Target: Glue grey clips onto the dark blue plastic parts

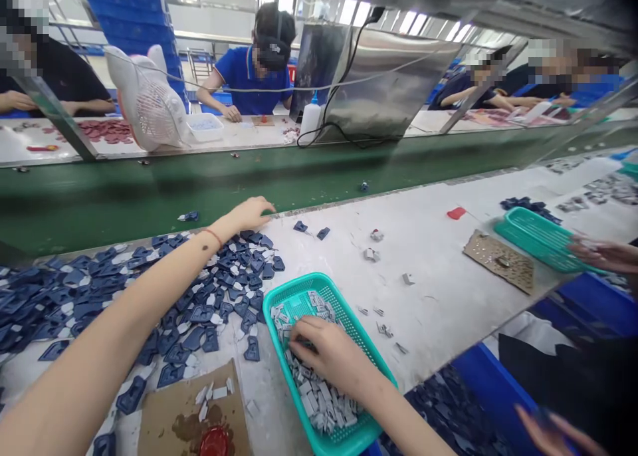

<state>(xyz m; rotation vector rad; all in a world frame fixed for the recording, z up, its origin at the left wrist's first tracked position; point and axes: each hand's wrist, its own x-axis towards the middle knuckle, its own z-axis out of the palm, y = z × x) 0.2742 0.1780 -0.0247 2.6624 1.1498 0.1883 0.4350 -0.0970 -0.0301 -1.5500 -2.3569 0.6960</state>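
Note:
My left hand [250, 214] stretches over the far edge of the table, by the green belt, fingers extended and nothing visible in them. Below its wrist spreads a large pile of dark blue plastic pieces [199, 313], many with a white tab. One blue piece [189, 216] lies on the belt, left of that hand. My right hand [326, 349] is down inside a green basket [366, 326], fingers curled among small grey plastic pieces [323, 403]. Whatever its fingertips pinch is hidden. At the front, a cardboard sheet [164, 419] carries several white slips and a red dish [214, 441].
The green conveyor belt [279, 177] runs beyond the table. Loose grey pieces [383, 330] lie right of the basket. Farther right are another green basket [538, 236], a cardboard piece [491, 260] and a co-worker's hand [605, 253]. A person in blue [259, 84] works opposite.

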